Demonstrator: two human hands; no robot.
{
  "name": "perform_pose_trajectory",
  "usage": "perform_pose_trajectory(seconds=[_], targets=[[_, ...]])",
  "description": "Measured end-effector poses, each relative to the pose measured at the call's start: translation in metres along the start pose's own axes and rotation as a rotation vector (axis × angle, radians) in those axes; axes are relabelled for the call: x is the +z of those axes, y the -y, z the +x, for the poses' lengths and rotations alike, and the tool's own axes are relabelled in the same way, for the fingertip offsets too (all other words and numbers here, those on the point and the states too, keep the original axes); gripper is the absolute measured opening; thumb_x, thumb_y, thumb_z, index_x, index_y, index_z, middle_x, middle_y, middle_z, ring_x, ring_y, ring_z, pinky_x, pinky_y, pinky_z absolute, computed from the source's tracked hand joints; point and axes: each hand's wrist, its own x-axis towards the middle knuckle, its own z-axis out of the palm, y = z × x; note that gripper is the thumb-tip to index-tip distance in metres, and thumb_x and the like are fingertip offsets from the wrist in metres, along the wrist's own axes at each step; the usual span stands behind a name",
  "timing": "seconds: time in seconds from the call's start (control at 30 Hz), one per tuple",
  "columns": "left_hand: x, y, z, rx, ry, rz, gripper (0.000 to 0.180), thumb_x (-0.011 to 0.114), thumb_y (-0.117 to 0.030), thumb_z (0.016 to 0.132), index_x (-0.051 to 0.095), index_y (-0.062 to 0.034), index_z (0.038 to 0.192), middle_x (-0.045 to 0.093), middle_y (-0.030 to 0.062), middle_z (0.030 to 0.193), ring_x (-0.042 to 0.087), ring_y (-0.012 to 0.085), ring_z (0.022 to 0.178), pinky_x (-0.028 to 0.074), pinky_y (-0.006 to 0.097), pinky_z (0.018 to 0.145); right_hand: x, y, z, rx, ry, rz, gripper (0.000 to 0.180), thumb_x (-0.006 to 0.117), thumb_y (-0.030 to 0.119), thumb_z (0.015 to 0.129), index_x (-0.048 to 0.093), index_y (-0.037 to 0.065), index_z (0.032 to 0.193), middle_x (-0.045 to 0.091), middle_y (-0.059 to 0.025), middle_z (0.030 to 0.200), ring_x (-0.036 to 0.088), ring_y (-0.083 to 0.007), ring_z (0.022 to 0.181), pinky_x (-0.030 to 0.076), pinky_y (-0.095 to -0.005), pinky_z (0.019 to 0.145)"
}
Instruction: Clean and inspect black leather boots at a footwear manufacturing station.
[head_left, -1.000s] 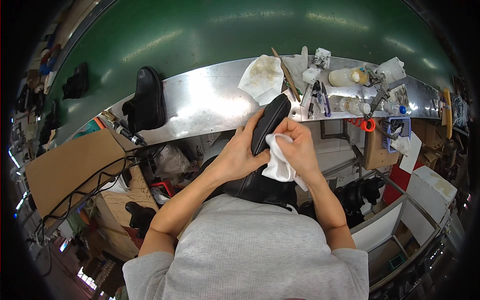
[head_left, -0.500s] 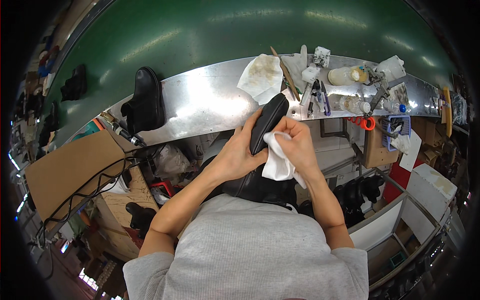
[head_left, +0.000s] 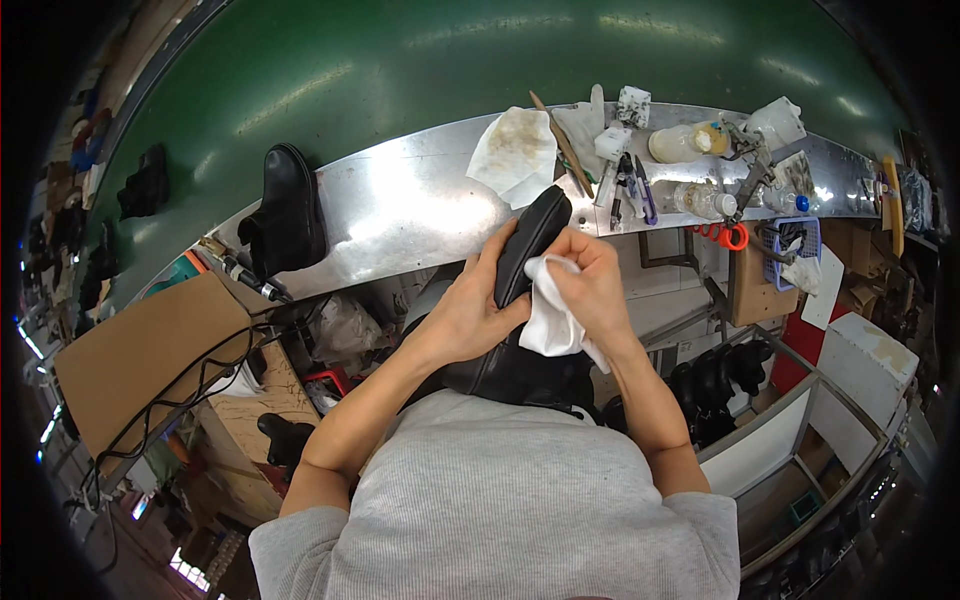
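Observation:
A black leather boot (head_left: 534, 240) is held in front of my body, its toe pointing away and up to the right. My left hand (head_left: 470, 312) wraps around the boot from the left, thumb underneath. In my right hand (head_left: 594, 286) a white cloth (head_left: 550, 318) is pinched, and its bunched end presses against the boot's right side. The rest of the cloth hangs below my fingers. Another black boot (head_left: 284, 212) rests on the metal ledge to the left.
On the metal ledge (head_left: 400, 190) lie a stained white cloth (head_left: 518, 150), pens, foam blocks and several bottles (head_left: 690, 142). A cardboard sheet (head_left: 150, 360) with black cables is at the left. A wire-framed rack (head_left: 790, 440) stands at the right. Beyond the ledge runs a green surface (head_left: 400, 70).
The view has shifted slightly. My right hand and the cloth have moved a little along the boot's side; both hands keep their hold.

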Motion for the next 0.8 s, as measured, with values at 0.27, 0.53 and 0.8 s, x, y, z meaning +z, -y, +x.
perform_pose_trajectory(seconds=[0.27, 0.53, 0.8], targets=[[-0.004, -0.013, 0.001, -0.17, 0.075, -0.036, 0.077, 0.059, -0.016, 0.078, 0.015, 0.0013, 0.139, 0.04, 0.0291, 0.121, 0.051, 0.0313, 0.102, 0.043, 0.032, 0.084, -0.001, -0.006, 0.001, -0.059, -0.054, -0.04, 0.008, 0.06, -0.001, 0.073, 0.053, 0.001, 0.069, 0.055, 0.001, 0.063, 0.049, -0.0023, 0.058, 0.038, -0.0191, 0.052], [-0.003, -0.001, -0.002, -0.082, 0.062, 0.016, 0.076, 0.057, -0.016, 0.078, 0.015, 0.0005, 0.139, 0.04, 0.0285, 0.122, 0.053, 0.0292, 0.097, 0.044, 0.033, 0.081, 0.002, 0.0, 0.001, -0.058, -0.094, -0.021, 0.007, 0.059, -0.002, 0.072, 0.053, 0.001, 0.07, 0.056, 0.0007, 0.063, 0.051, -0.0029, 0.059, 0.04, -0.0182, 0.053], [-0.002, -0.004, -0.002, 0.009, 0.044, 0.065, 0.075, 0.057, -0.016, 0.079, 0.015, -0.0003, 0.139, 0.042, 0.0282, 0.121, 0.053, 0.0276, 0.093, 0.045, 0.031, 0.077, 0.001, -0.007, -0.007, -0.091, 0.054, -0.045, 0.009, 0.06, 0.0, 0.073, 0.051, 0.001, 0.07, 0.055, 0.0011, 0.063, 0.048, -0.0017, 0.059, 0.038, -0.0183, 0.052]])
